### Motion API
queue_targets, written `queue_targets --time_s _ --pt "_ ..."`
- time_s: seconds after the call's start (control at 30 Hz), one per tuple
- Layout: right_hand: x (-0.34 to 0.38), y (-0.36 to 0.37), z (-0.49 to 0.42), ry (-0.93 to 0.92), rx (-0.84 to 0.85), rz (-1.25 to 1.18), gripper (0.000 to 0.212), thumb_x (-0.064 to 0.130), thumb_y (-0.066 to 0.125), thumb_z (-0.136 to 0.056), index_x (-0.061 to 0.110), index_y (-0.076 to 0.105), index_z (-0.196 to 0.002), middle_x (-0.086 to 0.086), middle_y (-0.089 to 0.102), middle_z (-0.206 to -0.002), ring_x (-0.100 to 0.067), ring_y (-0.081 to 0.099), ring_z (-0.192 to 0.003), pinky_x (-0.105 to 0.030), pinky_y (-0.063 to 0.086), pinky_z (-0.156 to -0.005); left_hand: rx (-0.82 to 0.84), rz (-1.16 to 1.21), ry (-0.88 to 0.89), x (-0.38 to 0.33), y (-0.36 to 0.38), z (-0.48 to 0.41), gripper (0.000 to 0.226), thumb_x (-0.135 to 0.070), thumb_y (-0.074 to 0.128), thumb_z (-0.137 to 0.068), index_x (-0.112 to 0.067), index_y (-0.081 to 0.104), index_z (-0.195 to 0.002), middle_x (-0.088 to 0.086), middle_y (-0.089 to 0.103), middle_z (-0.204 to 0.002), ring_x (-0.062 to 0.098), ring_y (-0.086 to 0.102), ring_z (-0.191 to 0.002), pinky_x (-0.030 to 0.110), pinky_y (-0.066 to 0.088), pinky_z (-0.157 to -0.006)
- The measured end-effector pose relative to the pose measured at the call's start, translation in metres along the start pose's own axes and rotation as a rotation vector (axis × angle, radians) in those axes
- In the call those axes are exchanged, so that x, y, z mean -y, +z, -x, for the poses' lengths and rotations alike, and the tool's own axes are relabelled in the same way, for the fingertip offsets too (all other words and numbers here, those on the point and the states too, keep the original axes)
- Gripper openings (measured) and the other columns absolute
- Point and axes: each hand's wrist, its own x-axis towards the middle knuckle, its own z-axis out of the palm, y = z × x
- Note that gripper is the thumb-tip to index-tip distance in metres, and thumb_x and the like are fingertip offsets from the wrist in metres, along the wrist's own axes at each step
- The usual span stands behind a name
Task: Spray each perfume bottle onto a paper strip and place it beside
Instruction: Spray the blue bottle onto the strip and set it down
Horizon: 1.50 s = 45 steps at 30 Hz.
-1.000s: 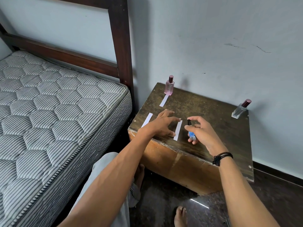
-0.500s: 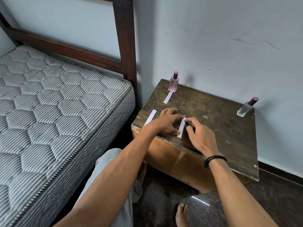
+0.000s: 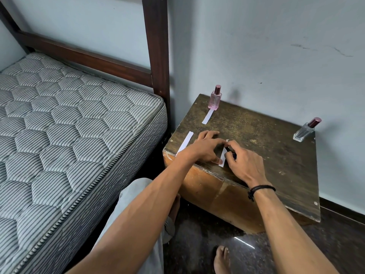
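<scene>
On a worn wooden box (image 3: 256,135), my left hand (image 3: 205,149) presses flat on a white paper strip (image 3: 223,156) near the front edge. My right hand (image 3: 243,161) is closed around a small blue perfume bottle with a black cap (image 3: 230,150), tipped against that strip; most of the bottle is hidden. A pink bottle (image 3: 214,98) stands at the back left corner with a strip (image 3: 207,116) lying in front of it. A clear bottle with a dark red cap (image 3: 305,129) stands at the back right. Another strip (image 3: 185,142) lies at the left edge.
A striped quilted mattress (image 3: 69,139) on a dark wooden bed frame (image 3: 157,56) sits close to the left of the box. A pale wall stands behind. My bare foot (image 3: 222,260) rests on the dark polished floor below.
My right hand has brought the blue bottle leftward and down onto the strip under my left hand; the blue body, visible a second ago, is now covered by my fingers.
</scene>
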Motion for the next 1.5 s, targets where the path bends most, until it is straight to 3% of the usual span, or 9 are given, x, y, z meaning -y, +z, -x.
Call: queue_targets --time_s 0.1,0.7,1.07,1.33,1.5 --pt "0.0017 0.0017 -0.0007 -0.010 -0.004 0.005 0.028 0.031 0.049 -0.101 0.026 0.059 -0.127 0.001 0.061 -0.066 -0.026 0.054 -0.059 -0.032 0.035 -0.049 -0.008 0.003 -0.004 0.0018 0.0005 0.0000 0.079 -0.031 0.081 -0.082 -0.031 0.041 -0.151 -0.002 0.012 -0.165 0.026 -0.005 -0.152 0.053 0.015 -0.123" --pt "0.0001 0.0012 -0.0001 -0.021 0.016 0.032 0.026 0.037 0.047 -0.101 0.027 0.057 -0.123 -0.001 0.066 -0.070 -0.031 0.063 -0.067 -0.036 0.043 -0.053 -0.004 0.019 -0.006 0.0001 0.0011 -0.0026 0.079 -0.031 0.082 -0.081 -0.030 0.042 -0.150 -0.002 0.012 -0.165 0.026 -0.005 -0.151 0.052 0.016 -0.123" --pt "0.0003 0.0028 -0.0015 -0.031 0.004 0.048 0.026 0.037 0.050 -0.101 0.027 0.057 -0.124 0.000 0.065 -0.069 -0.029 0.058 -0.063 -0.034 0.034 -0.050 -0.001 0.032 -0.010 0.0012 0.0008 -0.0036 0.080 -0.030 0.081 -0.082 -0.029 0.041 -0.150 -0.002 0.011 -0.165 0.026 -0.007 -0.151 0.051 0.015 -0.123" --pt "0.0011 0.0008 -0.0004 -0.032 0.006 0.051 0.033 0.036 0.049 -0.102 0.027 0.056 -0.133 -0.002 0.068 -0.075 -0.031 0.063 -0.070 -0.034 0.029 -0.051 0.002 0.032 -0.012 0.0004 0.0016 -0.0040 0.080 -0.030 0.081 -0.081 -0.029 0.041 -0.150 -0.002 0.011 -0.165 0.025 -0.007 -0.151 0.051 0.015 -0.124" --pt "0.0016 0.0007 -0.0009 -0.018 0.002 0.045 0.028 0.036 0.049 -0.102 0.027 0.057 -0.127 0.000 0.066 -0.072 -0.026 0.049 -0.062 -0.034 0.029 -0.051 -0.001 0.041 -0.012 0.0010 0.0015 -0.0036 0.080 -0.029 0.082 -0.081 -0.029 0.042 -0.150 -0.002 0.012 -0.165 0.025 -0.007 -0.151 0.051 0.016 -0.123"
